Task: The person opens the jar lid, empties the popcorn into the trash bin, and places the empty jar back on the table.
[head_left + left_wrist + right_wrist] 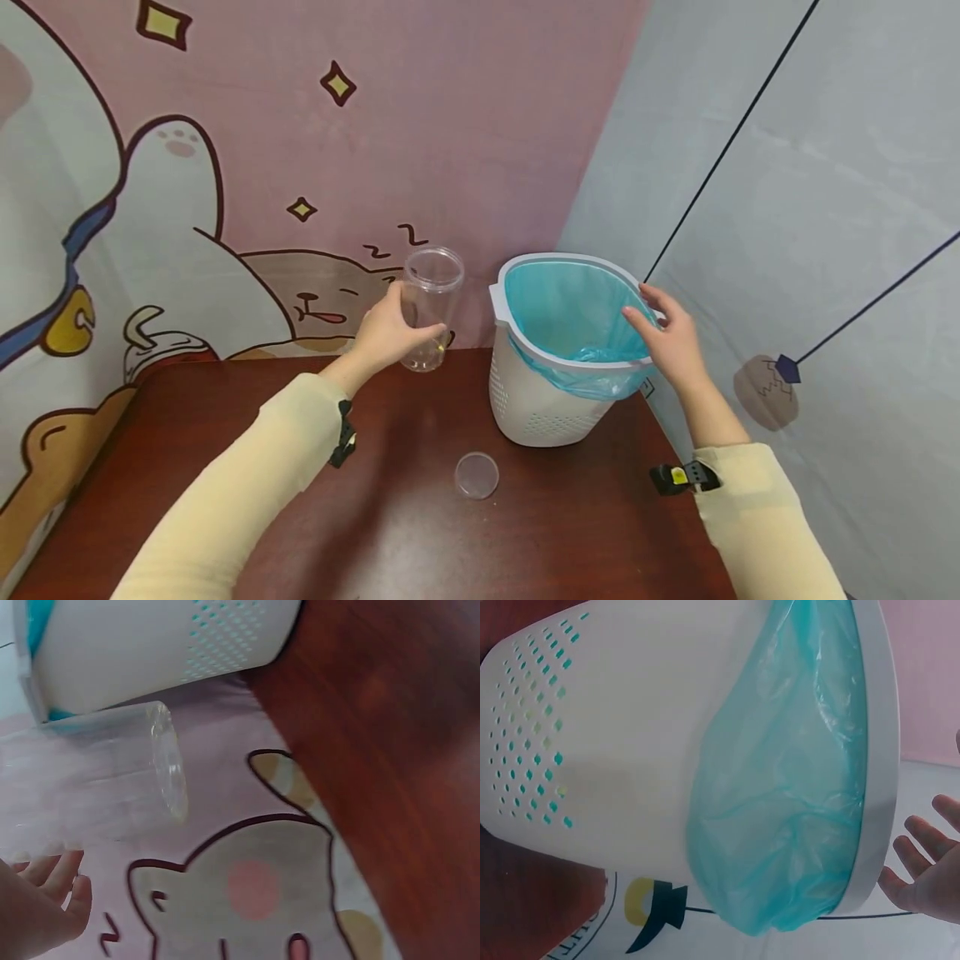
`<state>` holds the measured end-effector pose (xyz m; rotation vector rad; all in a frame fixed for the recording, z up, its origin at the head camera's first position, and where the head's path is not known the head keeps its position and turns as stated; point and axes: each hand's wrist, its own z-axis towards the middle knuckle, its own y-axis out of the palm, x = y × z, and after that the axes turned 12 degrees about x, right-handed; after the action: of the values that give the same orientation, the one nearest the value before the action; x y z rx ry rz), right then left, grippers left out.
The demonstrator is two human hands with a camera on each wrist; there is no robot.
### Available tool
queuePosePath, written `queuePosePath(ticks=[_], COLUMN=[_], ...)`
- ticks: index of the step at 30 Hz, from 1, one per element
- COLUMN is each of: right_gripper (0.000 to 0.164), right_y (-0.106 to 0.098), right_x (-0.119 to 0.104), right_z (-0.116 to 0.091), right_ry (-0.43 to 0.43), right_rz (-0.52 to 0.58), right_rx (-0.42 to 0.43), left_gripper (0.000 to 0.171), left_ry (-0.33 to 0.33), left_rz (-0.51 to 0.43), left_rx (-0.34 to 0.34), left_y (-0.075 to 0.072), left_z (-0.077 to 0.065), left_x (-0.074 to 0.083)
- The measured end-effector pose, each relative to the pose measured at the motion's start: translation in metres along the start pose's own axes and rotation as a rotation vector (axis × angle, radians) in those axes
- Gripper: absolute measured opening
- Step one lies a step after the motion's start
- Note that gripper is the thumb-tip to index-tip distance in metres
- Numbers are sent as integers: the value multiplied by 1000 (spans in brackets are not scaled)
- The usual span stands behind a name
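Note:
A clear plastic jar (437, 304) is upright in the head view, its top uncovered, and my left hand (387, 327) grips it round the side. In the left wrist view the base of the jar (169, 761) hangs apart from the tabletop, while my left hand's fingers (64, 881) lie along its wall. A light grey bin (542, 417) lined with a blue plastic bag (562, 300) stands to the right. At its right rim is my right hand (671, 333), fingers spread and loosely bent. In the right wrist view the fingertips (889, 881) are right beside the rim.
A round clear lid (476, 476) lies flat on the dark red-brown table (405, 533) in front of the bin. Behind the table hangs a pink cartoon backdrop (465, 125), with a pale grey one (840, 183) along the right side.

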<state>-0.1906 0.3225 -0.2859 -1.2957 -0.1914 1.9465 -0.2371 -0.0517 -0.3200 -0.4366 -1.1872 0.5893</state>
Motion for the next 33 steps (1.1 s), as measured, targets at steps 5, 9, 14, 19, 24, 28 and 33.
queuePosePath(ticks=[5, 9, 14, 19, 24, 28, 33], right_gripper=[59, 60, 61, 61, 62, 62, 62], right_y=[-3, -7, -9, -11, -12, -11, -11], right_x=[7, 14, 18, 18, 16, 15, 14], right_z=[0, 0, -1, -3, -5, -6, -7], right_ry=[21, 40, 51, 48, 38, 31, 28], right_rz=[3, -7, -30, -30, -32, -32, -32], right_rx=[12, 14, 12, 11, 11, 8, 4], left_gripper=[81, 79, 79, 75, 69, 74, 80], left_ry=[-37, -67, -101, -105, -107, -131, -165], left_rz=[-35, -45, -17, -28, -108, -123, -133], left_rx=[-54, -71, -77, -47, -33, -59, -84], left_y=[9, 18, 30, 46, 60, 68, 81], left_z=[-9, -17, -26, -33, -38, -42, -47], left_x=[-24, -41, -59, -76, -90, -94, -101])
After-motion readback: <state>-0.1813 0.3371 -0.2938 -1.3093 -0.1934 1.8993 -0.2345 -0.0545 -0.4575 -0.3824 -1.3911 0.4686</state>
